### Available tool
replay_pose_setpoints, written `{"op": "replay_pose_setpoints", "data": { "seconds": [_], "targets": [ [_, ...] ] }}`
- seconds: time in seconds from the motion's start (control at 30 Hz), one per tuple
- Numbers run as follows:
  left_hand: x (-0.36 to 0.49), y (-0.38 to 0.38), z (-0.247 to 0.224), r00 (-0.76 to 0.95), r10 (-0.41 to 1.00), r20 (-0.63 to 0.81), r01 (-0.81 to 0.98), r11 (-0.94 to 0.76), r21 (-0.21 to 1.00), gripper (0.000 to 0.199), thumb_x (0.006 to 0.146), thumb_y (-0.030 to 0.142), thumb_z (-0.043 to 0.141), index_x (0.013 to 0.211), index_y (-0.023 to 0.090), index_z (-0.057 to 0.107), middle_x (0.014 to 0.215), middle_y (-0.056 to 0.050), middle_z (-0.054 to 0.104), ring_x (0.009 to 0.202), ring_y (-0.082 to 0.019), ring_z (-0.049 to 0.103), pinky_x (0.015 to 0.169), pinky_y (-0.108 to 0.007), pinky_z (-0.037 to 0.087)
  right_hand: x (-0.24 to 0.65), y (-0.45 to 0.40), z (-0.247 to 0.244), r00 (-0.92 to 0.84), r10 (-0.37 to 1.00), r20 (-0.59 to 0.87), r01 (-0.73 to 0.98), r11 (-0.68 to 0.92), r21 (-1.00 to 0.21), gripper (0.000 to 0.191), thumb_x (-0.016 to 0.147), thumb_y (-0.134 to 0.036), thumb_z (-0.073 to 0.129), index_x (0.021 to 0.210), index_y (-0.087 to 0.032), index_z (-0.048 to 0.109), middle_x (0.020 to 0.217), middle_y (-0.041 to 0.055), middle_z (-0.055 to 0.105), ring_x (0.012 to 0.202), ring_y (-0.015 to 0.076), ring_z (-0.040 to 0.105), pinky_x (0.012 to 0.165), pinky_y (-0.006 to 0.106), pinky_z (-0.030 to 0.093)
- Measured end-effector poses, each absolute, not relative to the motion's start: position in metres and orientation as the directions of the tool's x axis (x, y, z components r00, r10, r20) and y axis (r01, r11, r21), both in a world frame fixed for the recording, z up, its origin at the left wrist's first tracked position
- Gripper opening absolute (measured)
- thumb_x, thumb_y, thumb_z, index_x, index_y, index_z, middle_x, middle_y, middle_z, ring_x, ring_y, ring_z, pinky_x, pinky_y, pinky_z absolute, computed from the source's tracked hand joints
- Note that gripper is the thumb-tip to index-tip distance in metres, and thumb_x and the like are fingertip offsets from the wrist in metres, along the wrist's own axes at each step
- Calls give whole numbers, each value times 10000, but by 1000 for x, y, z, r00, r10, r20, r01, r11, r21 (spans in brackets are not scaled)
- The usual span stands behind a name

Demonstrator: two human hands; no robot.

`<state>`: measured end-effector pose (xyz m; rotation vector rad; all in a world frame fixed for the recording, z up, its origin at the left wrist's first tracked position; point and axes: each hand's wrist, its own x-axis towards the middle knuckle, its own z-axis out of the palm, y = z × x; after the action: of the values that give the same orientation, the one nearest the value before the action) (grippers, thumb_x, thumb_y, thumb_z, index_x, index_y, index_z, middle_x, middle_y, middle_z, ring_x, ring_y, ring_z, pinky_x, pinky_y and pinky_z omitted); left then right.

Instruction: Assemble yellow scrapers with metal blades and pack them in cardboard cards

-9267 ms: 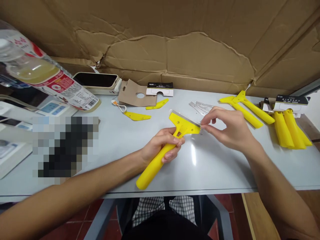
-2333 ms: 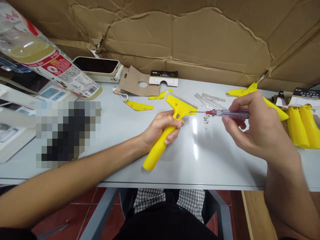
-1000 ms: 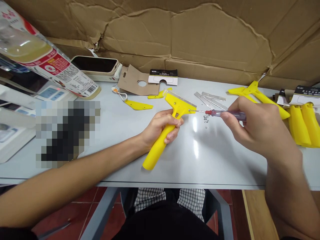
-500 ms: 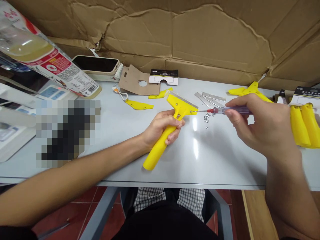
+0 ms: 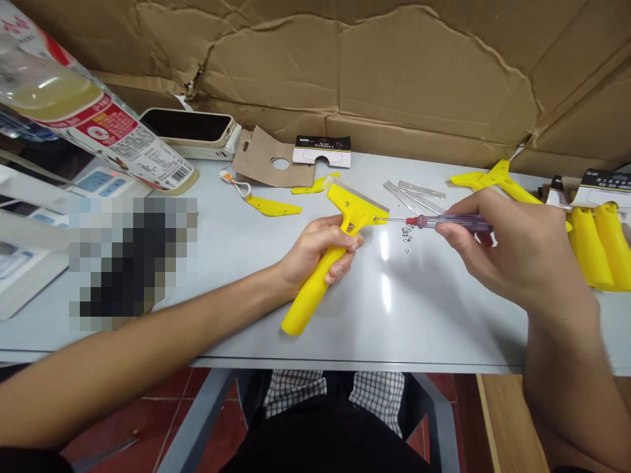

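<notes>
My left hand (image 5: 320, 249) is wrapped round the neck of a yellow scraper (image 5: 314, 289), whose handle points down toward the table's front edge. A metal blade (image 5: 362, 195) runs along the scraper's head. My right hand (image 5: 513, 243) grips a screwdriver (image 5: 456, 223) with a clear purplish handle and a red collar. The screwdriver's shaft lies nearly level, and its tip meets a screw (image 5: 374, 218) at the right end of the head. Several small nuts and screws (image 5: 406, 234) lie just beyond, below loose metal blades (image 5: 421, 190).
Yellow plates (image 5: 273, 206) lie beside cut cardboard (image 5: 271, 157) and a black-and-white box (image 5: 322, 151). Another yellow scraper part (image 5: 497, 174) and yellow handles (image 5: 599, 246) are at the right. A bottle (image 5: 113, 125) and a phone (image 5: 187, 125) stand at the left. Cardboard (image 5: 384, 79) walls the back.
My right hand and the screwdriver have shifted slightly left, with the handle turned a little. The tip stays at the screw, and my left hand keeps its hold on the scraper.
</notes>
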<state>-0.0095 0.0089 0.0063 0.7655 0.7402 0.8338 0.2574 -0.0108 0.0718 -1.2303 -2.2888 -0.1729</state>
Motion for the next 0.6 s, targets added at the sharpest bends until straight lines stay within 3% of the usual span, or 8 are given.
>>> {"op": "replay_pose_setpoints", "data": {
  "seconds": [0.1, 0.2, 0.33, 0.43, 0.6],
  "targets": [
    [-9, 8, 6, 463, 849, -256, -354, 442, 825, 166, 666, 214, 749, 680, 156, 593, 556, 29, 579, 318, -60, 407, 289, -191, 322, 256, -11, 73, -447, 747, 492, 809, 572, -134, 203, 1049, -438, 641, 951, -261, 627, 637, -12, 646, 529, 189, 581, 552, 356, 396],
    [-10, 8, 5, 463, 849, -255, -357, 442, 823, 162, 670, 222, 742, 680, 160, 593, 538, 32, 561, 321, -62, 404, 297, -190, 325, 256, -14, 74, -439, 779, 447, 789, 573, -223, 187, 967, -383, 709, 1080, -269, 614, 751, -5, 684, 552, 192, 598, 529, 349, 418],
    [-11, 8, 5, 485, 837, -256, -328, 445, 834, 151, 699, 232, 724, 690, 167, 589, 516, 36, 543, 313, -63, 384, 302, -192, 325, 256, -15, 73, -435, 787, 437, 786, 569, -242, 181, 920, -270, 703, 1058, -279, 586, 816, 11, 698, 598, 210, 630, 535, 352, 444],
    [-10, 9, 5, 474, 843, -256, -340, 443, 829, 152, 694, 233, 723, 697, 167, 587, 521, 39, 539, 326, -63, 391, 305, -188, 330, 256, -13, 71, -438, 770, 464, 793, 574, -204, 125, 983, -356, 687, 1031, -268, 612, 812, 24, 719, 610, 218, 651, 561, 359, 446],
    [-9, 8, 6, 481, 841, -248, -341, 440, 831, 155, 691, 227, 737, 702, 161, 596, 517, 40, 546, 314, -65, 394, 295, -190, 326, 257, -11, 71, -434, 771, 467, 822, 551, -146, 204, 1049, -439, 617, 947, -263, 637, 661, 0, 653, 540, 205, 583, 557, 366, 373]
  ]
}}
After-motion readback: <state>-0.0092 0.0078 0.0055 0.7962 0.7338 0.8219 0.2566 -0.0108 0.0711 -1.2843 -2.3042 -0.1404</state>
